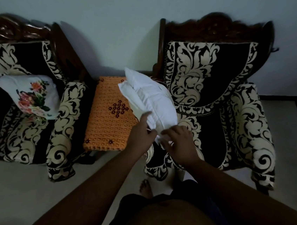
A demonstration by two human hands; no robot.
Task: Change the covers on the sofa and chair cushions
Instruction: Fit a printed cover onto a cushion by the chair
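Observation:
A plain white cushion [149,97] is held up on edge in front of me, between the small table and the right chair. My left hand [139,133] grips its lower left corner, index finger stretched out along the fabric. My right hand [181,142] pinches the lower edge from the right. A second cushion with a floral cover [32,96] leans on the seat of the left chair [66,110]. The right chair [215,90] has no cushion on its seat.
Both chairs wear black covers with cream leaf patterns and have carved wooden backs. A small table under an orange crochet cloth [106,116] stands between them. My bare foot [145,187] is on the pale floor near the right chair's front.

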